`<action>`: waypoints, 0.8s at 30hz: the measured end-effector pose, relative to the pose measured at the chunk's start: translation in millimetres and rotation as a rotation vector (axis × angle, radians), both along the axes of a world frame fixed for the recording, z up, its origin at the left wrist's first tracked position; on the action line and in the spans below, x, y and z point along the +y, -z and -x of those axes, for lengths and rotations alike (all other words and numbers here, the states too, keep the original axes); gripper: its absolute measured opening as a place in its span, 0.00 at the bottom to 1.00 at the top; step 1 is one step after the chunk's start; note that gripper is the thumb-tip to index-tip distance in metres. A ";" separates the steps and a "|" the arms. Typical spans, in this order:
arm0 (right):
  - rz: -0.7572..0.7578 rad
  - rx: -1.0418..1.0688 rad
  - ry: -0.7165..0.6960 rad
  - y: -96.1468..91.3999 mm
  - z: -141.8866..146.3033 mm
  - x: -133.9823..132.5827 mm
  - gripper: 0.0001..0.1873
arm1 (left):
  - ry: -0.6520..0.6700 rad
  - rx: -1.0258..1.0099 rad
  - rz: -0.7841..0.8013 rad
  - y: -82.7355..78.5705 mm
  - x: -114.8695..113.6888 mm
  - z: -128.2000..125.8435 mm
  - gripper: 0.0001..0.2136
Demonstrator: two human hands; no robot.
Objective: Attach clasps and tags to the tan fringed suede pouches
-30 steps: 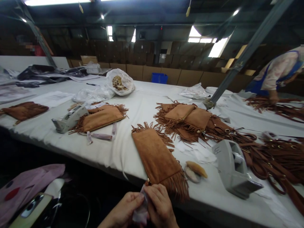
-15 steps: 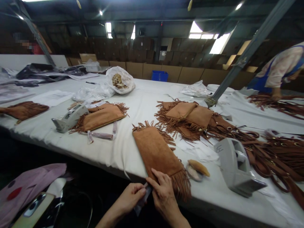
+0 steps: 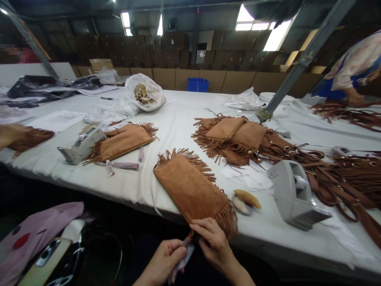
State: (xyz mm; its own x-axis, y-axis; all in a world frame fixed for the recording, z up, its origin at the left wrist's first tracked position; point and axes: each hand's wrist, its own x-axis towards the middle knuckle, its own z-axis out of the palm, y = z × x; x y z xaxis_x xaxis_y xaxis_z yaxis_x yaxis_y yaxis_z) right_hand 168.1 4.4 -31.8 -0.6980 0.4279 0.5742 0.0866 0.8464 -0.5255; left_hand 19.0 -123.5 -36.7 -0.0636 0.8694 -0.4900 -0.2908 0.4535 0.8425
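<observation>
A tan suede pouch with fringe (image 3: 190, 184) lies at the table's front edge, its near corner pointing toward me. My right hand (image 3: 212, 242) has its fingers closed over that corner. Below it, my left hand (image 3: 168, 258) pinches a narrow strap end wrapped in clear film (image 3: 186, 254), which hangs from the corner by a small metal fitting (image 3: 191, 234). The fingers partly hide the wrapping. A second tan pouch (image 3: 126, 143) lies to the left, with a wrapped strap (image 3: 123, 165) in front of it.
Grey tape dispensers stand right (image 3: 293, 194) and left (image 3: 81, 145). A pile of fringed pouches (image 3: 238, 135) and brown straps (image 3: 333, 194) covers the right side. A co-worker's hand (image 3: 10, 134) is at the left edge; another person (image 3: 357, 67) works at far right.
My hands have moved slightly down and right in view, and the wrapped strap end shows more clearly below the pouch corner. A co-worker's hand has come in at the left edge.
</observation>
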 end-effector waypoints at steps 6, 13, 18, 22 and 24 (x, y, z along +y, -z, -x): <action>0.046 0.014 0.029 -1.7 0.5 -3.3 0.28 | -0.029 0.086 -0.045 7.9 8.6 -3.0 0.27; 0.068 0.015 0.065 -0.5 3.3 -6.3 0.25 | -0.063 -0.027 -0.013 -1.9 30.5 -2.1 0.26; 0.092 0.019 0.056 -1.6 2.8 -4.9 0.24 | -0.051 -0.140 -0.040 -2.5 36.9 -2.3 0.23; 0.143 0.018 0.066 -12.2 -6.8 -16.4 0.24 | -0.168 -0.085 0.000 1.2 37.4 3.6 0.21; 0.212 0.070 0.155 -12.8 -14.2 -30.2 0.19 | -0.227 -0.066 0.018 4.3 36.8 4.6 0.21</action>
State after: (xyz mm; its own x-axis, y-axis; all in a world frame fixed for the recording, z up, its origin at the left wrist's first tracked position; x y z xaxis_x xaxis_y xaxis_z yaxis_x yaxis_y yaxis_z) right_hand 182.3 -25.8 -19.0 -0.5762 0.6425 0.5052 0.1641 0.6965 -0.6986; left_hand 14.4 -86.7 -41.0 -0.2234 0.8276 -0.5149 -0.4413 0.3851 0.8105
